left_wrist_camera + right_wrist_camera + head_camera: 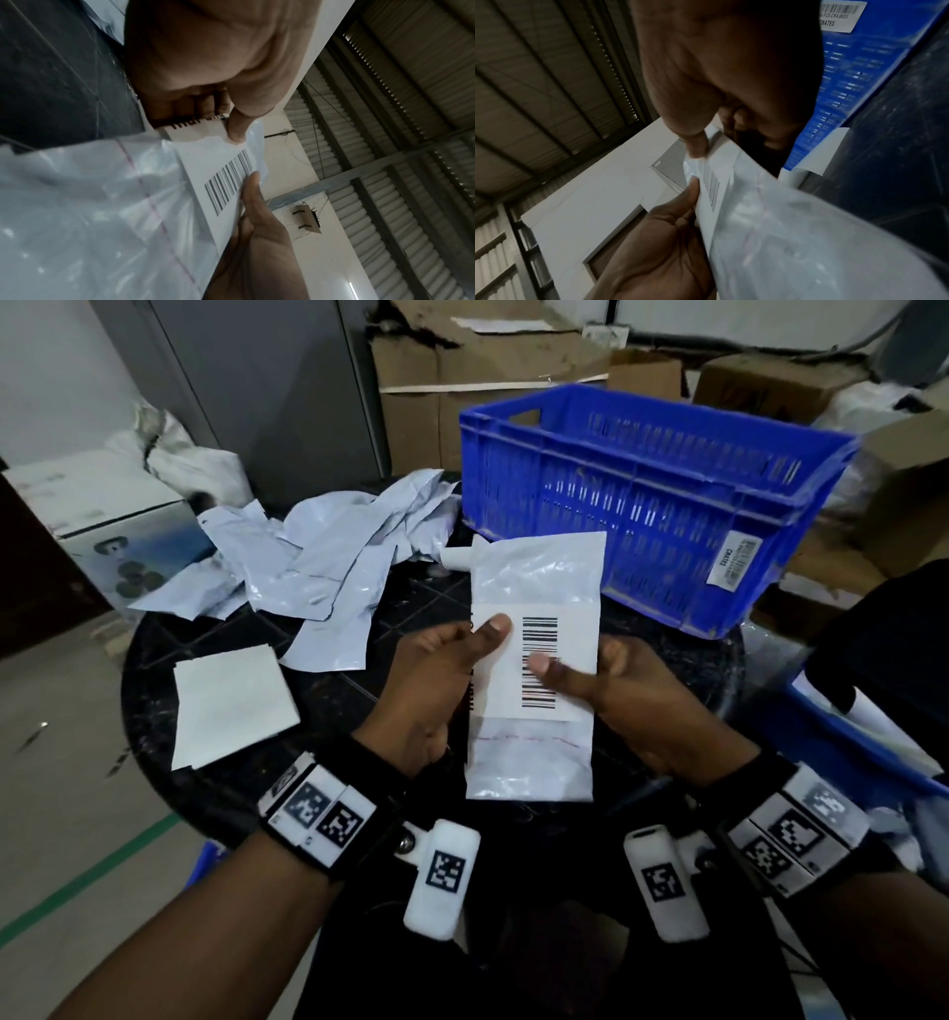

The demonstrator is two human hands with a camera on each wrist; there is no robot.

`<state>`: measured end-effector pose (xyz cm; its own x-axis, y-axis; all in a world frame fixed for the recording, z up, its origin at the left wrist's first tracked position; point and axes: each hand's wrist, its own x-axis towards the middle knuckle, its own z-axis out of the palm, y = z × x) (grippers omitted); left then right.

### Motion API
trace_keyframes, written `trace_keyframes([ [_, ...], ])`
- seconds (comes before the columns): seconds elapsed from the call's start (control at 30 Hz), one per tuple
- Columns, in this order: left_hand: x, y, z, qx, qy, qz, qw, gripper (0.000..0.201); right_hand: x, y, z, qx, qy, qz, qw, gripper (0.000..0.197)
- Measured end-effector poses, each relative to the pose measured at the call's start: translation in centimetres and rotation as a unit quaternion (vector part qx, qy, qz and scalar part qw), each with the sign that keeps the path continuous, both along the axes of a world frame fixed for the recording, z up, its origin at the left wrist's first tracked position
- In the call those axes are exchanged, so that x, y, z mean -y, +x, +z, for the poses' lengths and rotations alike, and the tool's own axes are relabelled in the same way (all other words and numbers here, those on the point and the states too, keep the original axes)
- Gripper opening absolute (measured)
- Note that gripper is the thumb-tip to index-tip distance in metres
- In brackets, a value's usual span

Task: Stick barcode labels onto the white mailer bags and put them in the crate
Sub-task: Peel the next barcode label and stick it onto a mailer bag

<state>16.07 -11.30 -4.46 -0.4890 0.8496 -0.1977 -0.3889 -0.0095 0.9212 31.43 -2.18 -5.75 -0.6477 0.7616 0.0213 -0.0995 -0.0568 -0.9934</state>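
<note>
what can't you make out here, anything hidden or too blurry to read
- Crate interior: head view, hidden by its near wall.
- Barcode label: left edge folds behind the mailer bag; both thumbs cover part.
- Left hand and right hand fingers: behind the bag.
- Crate sticker text: too small.

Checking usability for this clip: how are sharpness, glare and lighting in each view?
Head view: sharp centre, barcode label legible, edges bent by the wide lens, glare on the mailer bag. Left wrist view: dim, bars readable. Right wrist view: dim, motion-blurred, bars smeared.
</note>
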Motion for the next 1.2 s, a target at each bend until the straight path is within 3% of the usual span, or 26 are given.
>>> trace_keyframes([
  [0.27,-1.3,0.2,0.4,0.030,0.022,-0.014,0.999,0.029,-0.9,0.1,1.1,-0.045,0.001,-0.061,0.997,0.025],
  [0.4,-0.7,0.7,-0.2,0.020,-0.005,-0.057,0.998,0.029,-0.8,0.1,1.6,-0.084,-0.044,-0.095,0.991,0.030],
  [0.53,-1.1,-0.6,-0.4,-0.004,0.002,-0.084,0.996,0.034,-1.7,0.7,2.6,-0.065,-0.086,-0.058,0.992,0.041],
  [0.73,-4.9,-5.1,4.8,-0.171,0.004,-0.091,0.981,0.023,-6.0,1.1,5.8,0.042,-0.031,-0.029,0.998,0.032],
  [0.83,-9.4,-8.3,9.6,-0.297,-0.006,-0.080,0.952,0.021,-10.3,1.0,9.6,0.114,0.043,-0.064,0.990,0.045],
  [0.9,-13.0,-10.0,12.4,-0.365,-0.008,-0.068,0.929,0.019,-14.7,1.3,13.0,0.145,0.147,-0.180,0.962,0.072],
  [0.97,-16.7,-11.0,15.1,-0.436,0.009,-0.060,0.898,0.017,-18.5,1.9,17.3,0.181,0.319,-0.275,0.889,0.091],
  [1.0,-18.3,-11.1,16.5,-0.474,0.026,-0.065,0.878,0.017,-19.8,2.1,19.3,0.192,0.397,-0.276,0.854,0.089],
  [1.1,-23.9,-10.5,21.1,-0.584,0.077,-0.107,0.801,0.024,-22.6,1.3,24.9,0.269,0.553,-0.158,0.772,0.060],
  [1.2,-28.6,-9.4,24.5,-0.657,0.106,-0.111,0.738,0.020,-26.2,-1.0,27.3,0.364,0.586,-0.052,0.722,0.041],
])
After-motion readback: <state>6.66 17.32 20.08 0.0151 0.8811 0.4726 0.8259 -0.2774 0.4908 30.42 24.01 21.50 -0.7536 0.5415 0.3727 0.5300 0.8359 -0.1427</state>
